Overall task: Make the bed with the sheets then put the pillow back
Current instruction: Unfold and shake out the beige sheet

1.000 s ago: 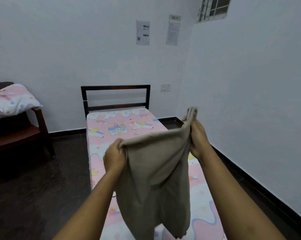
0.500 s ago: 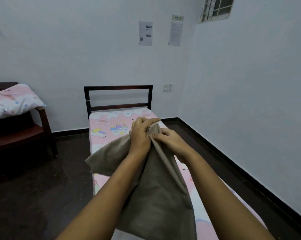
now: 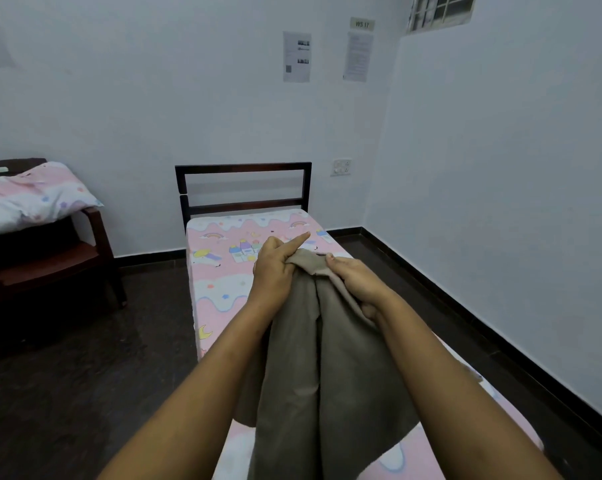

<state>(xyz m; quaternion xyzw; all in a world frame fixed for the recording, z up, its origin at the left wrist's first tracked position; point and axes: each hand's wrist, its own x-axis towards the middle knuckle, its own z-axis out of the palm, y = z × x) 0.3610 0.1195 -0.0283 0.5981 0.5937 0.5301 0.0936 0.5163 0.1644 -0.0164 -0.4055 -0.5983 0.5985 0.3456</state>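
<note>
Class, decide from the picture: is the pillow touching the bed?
Apart. The head view shows the pillow lying on the chair at the left, with bare floor between the chair and the bed.

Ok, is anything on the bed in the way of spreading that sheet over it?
Nothing visible. The left hand and right hand grip the taupe cloth sheet above the pink cartoon-print mattress; its visible top is bare. The matching pillow lies on the dark wooden chair. The sheet hides the near end.

I am in a small plain bedroom: a narrow bed against white walls, a pillow on a chair.
</note>
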